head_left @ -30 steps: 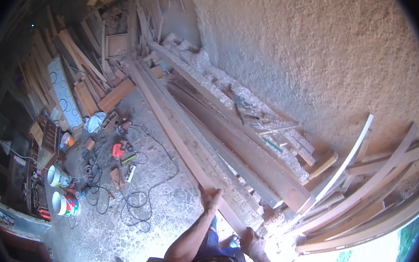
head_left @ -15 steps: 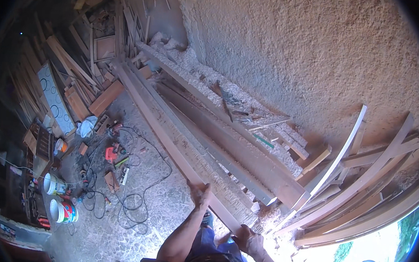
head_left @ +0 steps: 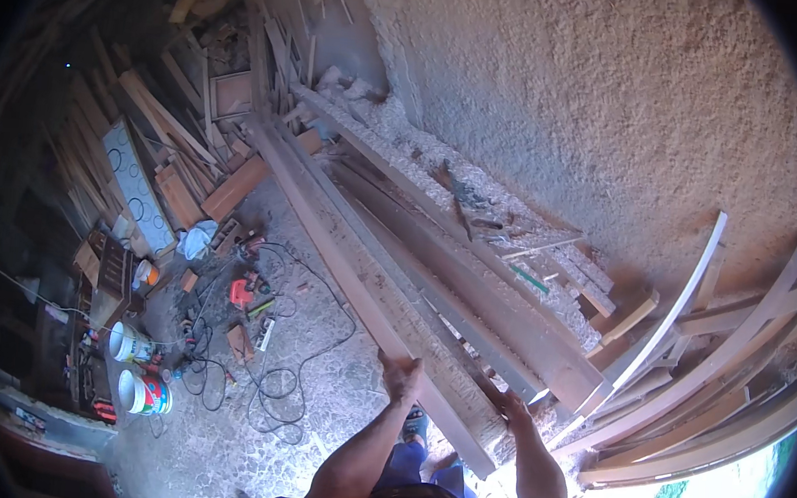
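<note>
Wooden plank (head_left: 359, 274) under both hands, long and brown, lying flat on the concrete floor (head_left: 216, 431) and running from the near end by the feet up toward the far corner where the scrap pile sits. Left hand (head_left: 399, 378) pressed on the plank's left edge near its near end, fingers spread and wrapped over the side, so gripping it. Right hand (head_left: 512, 410) on the near end's right side, looks closed around the edge too, though kinda hard to tell with the glare there. More planks (head_left: 471, 283) stacked just beside it on the right, tight against the rough plastered wall (head_left: 597, 105), with sawdust (head_left: 399, 127) heaped along the wall's base. Curved wooden strips (head_left: 717, 368) leaning in a bunch at the right end of the wall. Off to the left side of the floor, well apart from the plank: black cables (head_left: 266, 379) tangled up, a red power tool (head_left: 242, 291), two white buckets (head_left: 136, 369) near the left edge. Loose boards and offcuts (head_left: 172, 147) piled at the far left.
</note>
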{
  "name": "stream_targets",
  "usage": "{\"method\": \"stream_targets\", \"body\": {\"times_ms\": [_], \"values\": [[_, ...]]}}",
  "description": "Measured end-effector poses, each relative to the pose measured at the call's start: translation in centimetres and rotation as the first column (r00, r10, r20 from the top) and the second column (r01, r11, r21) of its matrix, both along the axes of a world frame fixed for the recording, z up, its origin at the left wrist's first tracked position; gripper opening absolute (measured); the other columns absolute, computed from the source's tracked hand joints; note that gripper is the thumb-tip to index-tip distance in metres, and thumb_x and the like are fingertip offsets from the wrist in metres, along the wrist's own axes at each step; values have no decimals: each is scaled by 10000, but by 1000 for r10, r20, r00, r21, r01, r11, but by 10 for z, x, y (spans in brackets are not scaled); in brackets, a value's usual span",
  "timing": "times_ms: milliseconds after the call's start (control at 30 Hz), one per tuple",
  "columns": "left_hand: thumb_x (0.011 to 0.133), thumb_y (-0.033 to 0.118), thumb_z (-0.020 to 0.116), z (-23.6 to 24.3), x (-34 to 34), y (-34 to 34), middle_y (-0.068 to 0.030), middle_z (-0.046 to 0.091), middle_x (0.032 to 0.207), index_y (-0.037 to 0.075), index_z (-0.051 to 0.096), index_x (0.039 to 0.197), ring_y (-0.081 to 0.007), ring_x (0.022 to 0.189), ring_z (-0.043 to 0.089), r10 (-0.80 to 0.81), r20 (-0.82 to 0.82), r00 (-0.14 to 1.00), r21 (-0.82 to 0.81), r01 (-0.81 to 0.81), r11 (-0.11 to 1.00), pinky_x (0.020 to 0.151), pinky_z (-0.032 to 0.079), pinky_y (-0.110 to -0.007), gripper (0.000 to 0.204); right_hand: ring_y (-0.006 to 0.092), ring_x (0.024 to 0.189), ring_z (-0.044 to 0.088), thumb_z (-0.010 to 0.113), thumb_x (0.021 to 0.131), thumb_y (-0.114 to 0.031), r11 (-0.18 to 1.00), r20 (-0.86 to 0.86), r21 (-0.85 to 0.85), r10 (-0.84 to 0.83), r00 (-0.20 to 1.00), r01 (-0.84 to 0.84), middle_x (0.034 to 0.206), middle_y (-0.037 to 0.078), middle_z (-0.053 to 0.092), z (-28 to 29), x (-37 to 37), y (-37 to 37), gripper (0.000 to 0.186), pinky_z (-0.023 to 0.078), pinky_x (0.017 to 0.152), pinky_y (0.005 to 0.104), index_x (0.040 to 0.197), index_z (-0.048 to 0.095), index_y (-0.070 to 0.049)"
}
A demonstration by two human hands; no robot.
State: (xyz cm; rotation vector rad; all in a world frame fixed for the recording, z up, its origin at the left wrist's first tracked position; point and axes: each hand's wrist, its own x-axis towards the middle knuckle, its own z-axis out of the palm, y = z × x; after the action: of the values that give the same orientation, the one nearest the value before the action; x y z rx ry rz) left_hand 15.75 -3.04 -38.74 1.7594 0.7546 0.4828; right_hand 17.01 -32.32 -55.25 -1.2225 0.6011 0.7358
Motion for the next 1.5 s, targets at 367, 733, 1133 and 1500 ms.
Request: {"method": "stream_targets", "body": {"times_ms": [367, 733, 1133, 1500], "values": [[756, 129, 758, 11, 1, 0, -200, 631, 1055, 59, 229, 1408, -343, 897, 656, 25, -7, 1000, 34, -25, 999, 792, 559, -446, 843, 177, 725, 613, 637, 962, -200, 992, -30, 126, -27, 999, 30, 876, 28, 655, -53, 2, -4, 84, 542, 702, 333, 1001, 667, -132], [752, 139, 746, -7, -6, 3, -240, 615, 1102, 73, 206, 1435, -393, 947, 651, 39, -43, 998, 27, -38, 999, 829, 543, -490, 873, 117, 791, 560, 610, 980, -229, 995, 363, -73, -37, 931, 68, 943, 19, 610, 11, -28, -7, 142, 490, 667, 269, 1029, 652, -103], [755, 160, 735, 5, -3, -9, -251, 624, 1093, 65, 193, 1446, -410, 940, 652, 36, -72, 997, 44, -33, 999, 840, 539, -493, 884, 227, 1235, 508, 686, 911, -450, 1000, 394, 26, -17, 919, 8, 1336, 119, 590, 84, -52, -1, 640, 328, 1100, 392, 1356, 561, -8], [821, 326, 753, -23, -6, 9, -213, 614, 1097, 19, 170, 1444, -327, 948, 650, 7, -140, 990, 108, 8, 994, 797, 538, -437, 907, 492, 934, 606, 671, 876, -309, 575, 430, -810, 712, 555, -110, 982, 258, 643, 161, -39, 70, 394, 489, 784, 561, 1101, 497, -35]]}}
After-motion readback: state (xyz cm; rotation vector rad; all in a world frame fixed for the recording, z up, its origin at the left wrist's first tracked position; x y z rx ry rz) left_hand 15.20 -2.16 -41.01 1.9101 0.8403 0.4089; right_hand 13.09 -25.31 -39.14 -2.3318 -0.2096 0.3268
